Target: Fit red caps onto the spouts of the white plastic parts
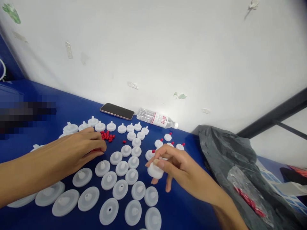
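My right hand (171, 163) pinches a white disc (155, 171) between thumb and fingers, just in front of a group of white discs with red caps (168, 137) on their stems. My left hand (92, 145) reaches down at a pile of small red caps (110, 137); its fingers are bent together and cover part of the pile, so what they hold cannot be made out. One loose red cap (124, 141) lies right of the pile. Many uncapped white discs with short stems (109, 180) are spread over the blue table (187, 204) around and between my hands.
Against the white wall lie a phone (117, 111) and a clear plastic bottle (157, 118) on its side. On the right is a dark plastic bag (216, 143), with a clear bag of red pieces (249, 199) on it. A blurred dark shape (24, 116) is at far left.
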`<action>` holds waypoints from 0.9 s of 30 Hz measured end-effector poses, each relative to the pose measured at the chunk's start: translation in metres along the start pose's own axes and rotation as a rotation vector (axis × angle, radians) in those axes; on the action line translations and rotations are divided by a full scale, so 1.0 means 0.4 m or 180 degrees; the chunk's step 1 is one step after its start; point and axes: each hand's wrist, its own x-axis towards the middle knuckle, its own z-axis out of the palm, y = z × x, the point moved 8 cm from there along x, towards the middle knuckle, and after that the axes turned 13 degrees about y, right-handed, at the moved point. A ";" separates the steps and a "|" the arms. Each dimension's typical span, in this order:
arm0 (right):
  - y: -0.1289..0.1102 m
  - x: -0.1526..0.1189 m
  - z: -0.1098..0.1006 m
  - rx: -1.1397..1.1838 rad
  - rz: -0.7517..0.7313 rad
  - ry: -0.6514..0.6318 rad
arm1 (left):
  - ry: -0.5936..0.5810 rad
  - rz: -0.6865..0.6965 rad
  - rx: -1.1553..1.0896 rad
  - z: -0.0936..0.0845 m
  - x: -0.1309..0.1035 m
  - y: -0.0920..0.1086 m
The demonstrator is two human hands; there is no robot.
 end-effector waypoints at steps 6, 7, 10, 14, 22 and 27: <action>-0.014 0.007 0.013 -0.0437 -0.0335 0.0508 | 0.0300 0.0224 -0.0097 -0.054 0.010 0.053; -0.018 0.006 0.019 -0.0468 -0.0442 0.0525 | 0.0425 0.0392 -0.0163 -0.067 0.010 0.072; -0.028 -0.003 0.043 -0.0557 -0.0776 0.0514 | 0.0651 0.0917 -0.0351 -0.091 0.002 0.126; -0.070 -0.029 0.074 -0.1656 -0.1831 0.0894 | 0.0756 0.1210 -0.0278 -0.094 -0.013 0.152; -0.120 -0.069 0.145 -0.2776 -0.3109 0.1214 | 0.0776 0.1393 -0.0200 -0.085 -0.036 0.180; -0.133 -0.082 0.148 -0.2781 -0.3356 0.1377 | 0.0691 0.1382 -0.0469 -0.078 -0.054 0.191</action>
